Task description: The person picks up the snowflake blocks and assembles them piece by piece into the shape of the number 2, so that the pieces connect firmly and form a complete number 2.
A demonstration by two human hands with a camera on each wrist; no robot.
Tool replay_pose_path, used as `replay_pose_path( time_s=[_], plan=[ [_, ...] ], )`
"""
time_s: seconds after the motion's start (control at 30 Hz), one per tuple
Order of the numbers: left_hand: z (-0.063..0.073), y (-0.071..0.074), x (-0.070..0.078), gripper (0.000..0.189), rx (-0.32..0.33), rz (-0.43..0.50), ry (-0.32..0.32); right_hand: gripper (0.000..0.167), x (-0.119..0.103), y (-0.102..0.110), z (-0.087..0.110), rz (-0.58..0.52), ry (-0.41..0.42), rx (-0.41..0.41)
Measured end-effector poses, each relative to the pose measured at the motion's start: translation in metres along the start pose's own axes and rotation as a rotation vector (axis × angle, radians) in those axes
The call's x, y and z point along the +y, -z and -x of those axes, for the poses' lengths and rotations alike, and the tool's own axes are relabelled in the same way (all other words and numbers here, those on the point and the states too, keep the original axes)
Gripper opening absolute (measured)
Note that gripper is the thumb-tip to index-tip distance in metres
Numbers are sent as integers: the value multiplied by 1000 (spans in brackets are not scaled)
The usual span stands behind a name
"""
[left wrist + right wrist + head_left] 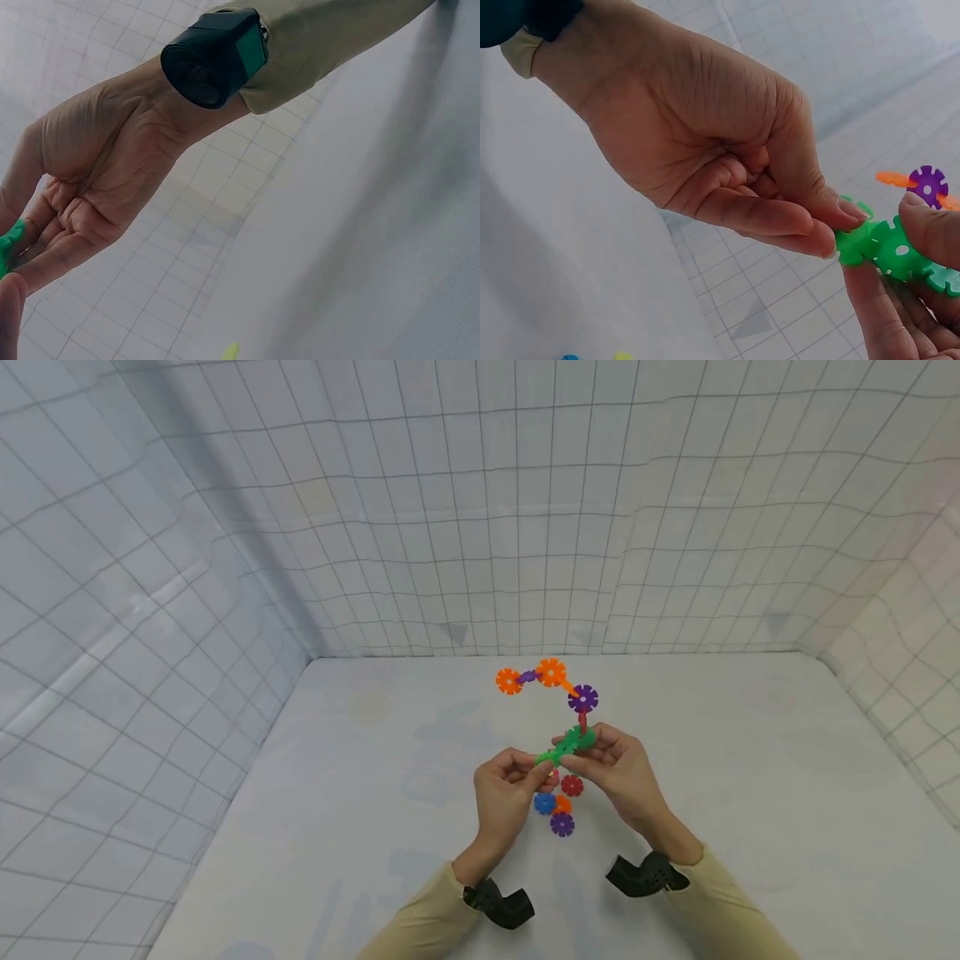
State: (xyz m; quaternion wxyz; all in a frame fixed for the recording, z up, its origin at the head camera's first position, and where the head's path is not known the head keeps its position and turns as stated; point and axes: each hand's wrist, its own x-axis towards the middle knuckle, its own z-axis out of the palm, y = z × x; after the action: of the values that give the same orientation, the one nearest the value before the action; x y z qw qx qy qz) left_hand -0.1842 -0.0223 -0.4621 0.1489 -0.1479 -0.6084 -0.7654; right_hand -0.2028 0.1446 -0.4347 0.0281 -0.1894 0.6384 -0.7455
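Note:
A chain of notched, snowflake-shaped plastic discs runs between both hands. My left hand (506, 797) pinches a light green disc (853, 246) at the chain's near end; its curled fingers and thumb show in the right wrist view. My right hand (618, 772) grips the darker green discs (897, 250) beside it, thumb on top. Beyond the right fingers stretch a red disc (582, 721), a purple disc (583, 699), and orange discs (551, 672) with another purple one between them. In the left wrist view, the right hand (97, 165) shows its palm, with green at its fingertips.
Loose discs lie close together on the white table (337, 827) below the hands: red (572, 786), blue (545, 804), orange (563, 806) and purple (562, 825). Pink and yellow show partly behind the left fingers. Grid-patterned white walls (480, 527) enclose the back and sides.

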Motion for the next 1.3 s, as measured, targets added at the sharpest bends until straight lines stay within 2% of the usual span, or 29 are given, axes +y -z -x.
replay_pose_path(
  time_s=[0.1, 0.33, 0.5, 0.7, 0.9, 1.0, 1.2, 1.3],
  plan=[
    [-1, -1, 0, 14, -17, 3, -2, 25, -1, 0, 0, 14, -14, 19],
    [-8, 3, 5, 14, -114, -32, 69, 28, -3, 5, -5, 40, -39, 43],
    [-11, 8, 7, 17, -71, -31, 133, 25, -5, 6, -6, 3, -50, 74],
    [-11, 8, 7, 21, -41, 9, 197, 27, -3, 5, -5, -21, -64, 42],
    [-10, 6, 8, 15, -19, -35, 237, 21, -1, 5, -3, -47, -30, 43],
    [-10, 6, 13, 12, -20, -72, 230, 18, -1, 6, -3, -55, -18, 28],
    [-9, 0, 36, 10, -38, -128, 163, 18, -2, 6, -3, -43, -1, 10],
    [-9, -1, 39, 10, -40, -146, 138, 19, -2, 6, -2, -42, -14, 15]
  ],
)
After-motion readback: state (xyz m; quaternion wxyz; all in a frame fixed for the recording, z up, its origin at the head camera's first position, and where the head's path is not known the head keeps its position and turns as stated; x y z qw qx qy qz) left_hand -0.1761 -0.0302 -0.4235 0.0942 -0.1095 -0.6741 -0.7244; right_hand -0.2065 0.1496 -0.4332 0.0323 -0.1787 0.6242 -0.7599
